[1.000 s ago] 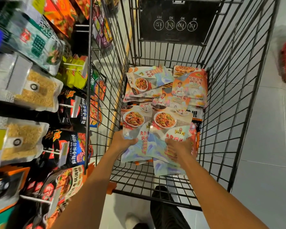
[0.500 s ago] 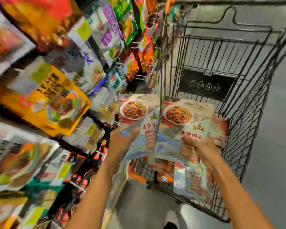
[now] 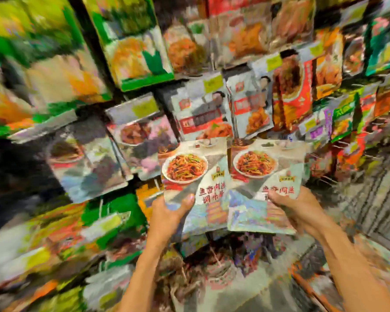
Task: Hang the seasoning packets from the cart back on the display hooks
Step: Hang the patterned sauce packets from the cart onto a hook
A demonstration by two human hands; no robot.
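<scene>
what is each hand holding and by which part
The left hand pinches the left seasoning packet at its lower left edge, thumb on the front; the right hand grips the right seasoning packet near its lower right corner.

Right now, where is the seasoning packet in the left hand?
In the head view the left packet is near centre, gripped low by the left hand, just left of the right packet in the right hand.

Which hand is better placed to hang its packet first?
Probably the left hand: its left packet lies behind the right packet held by the right hand, nearer the hanging packets.
</scene>
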